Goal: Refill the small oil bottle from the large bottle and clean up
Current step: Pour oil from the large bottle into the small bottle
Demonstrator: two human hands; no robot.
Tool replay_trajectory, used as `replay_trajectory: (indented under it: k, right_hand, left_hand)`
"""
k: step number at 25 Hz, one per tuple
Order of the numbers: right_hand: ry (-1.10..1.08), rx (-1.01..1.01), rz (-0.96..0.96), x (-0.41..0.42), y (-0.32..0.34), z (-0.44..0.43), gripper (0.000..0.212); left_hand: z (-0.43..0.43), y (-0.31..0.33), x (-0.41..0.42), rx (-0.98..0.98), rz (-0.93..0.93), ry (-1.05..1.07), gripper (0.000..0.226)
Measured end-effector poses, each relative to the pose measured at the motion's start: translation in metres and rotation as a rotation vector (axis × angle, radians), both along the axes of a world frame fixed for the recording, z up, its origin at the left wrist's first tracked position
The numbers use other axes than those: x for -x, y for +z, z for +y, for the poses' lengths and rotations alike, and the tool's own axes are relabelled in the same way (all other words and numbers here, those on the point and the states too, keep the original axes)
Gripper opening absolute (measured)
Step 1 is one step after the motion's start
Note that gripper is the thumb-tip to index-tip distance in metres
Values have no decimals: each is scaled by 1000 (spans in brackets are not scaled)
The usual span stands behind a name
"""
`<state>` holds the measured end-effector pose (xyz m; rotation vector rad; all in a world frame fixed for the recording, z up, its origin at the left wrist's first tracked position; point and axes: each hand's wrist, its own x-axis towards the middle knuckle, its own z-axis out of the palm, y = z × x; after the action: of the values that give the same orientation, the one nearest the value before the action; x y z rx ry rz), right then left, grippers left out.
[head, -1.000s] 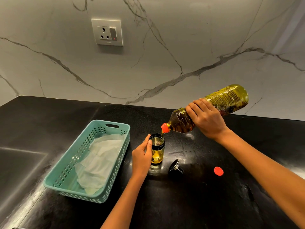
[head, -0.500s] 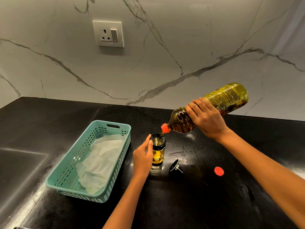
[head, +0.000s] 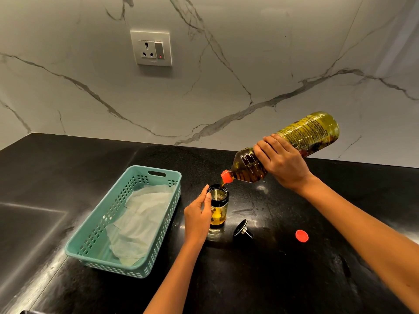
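Observation:
The small glass oil bottle stands upright and uncapped on the black counter, about a third full of oil. My left hand grips its left side. My right hand holds the large oil bottle tilted down to the left, its orange neck just above the small bottle's rim, and a thin stream of oil runs into the opening. The small bottle's black spout lid lies on its side to the right. Further right lies the large bottle's red cap.
A teal perforated basket holding a white cloth sits left of the small bottle. A dark recessed sink is at the far left. A marble wall with a power socket rises behind the counter.
The large bottle's base has lifted slightly, steepening the tilt, and oil now streams into the small bottle. My left hand stays on the small bottle.

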<state>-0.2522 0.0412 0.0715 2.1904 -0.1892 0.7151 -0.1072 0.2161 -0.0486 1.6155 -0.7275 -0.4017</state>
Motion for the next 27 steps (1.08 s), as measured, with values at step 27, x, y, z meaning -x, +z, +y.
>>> replay_trajectory:
  k: [27]
  right_hand:
    - [-17,15,-11,2,4,-2,36]
  left_hand:
    - [-2,-4,-1,-2,49,-2,33]
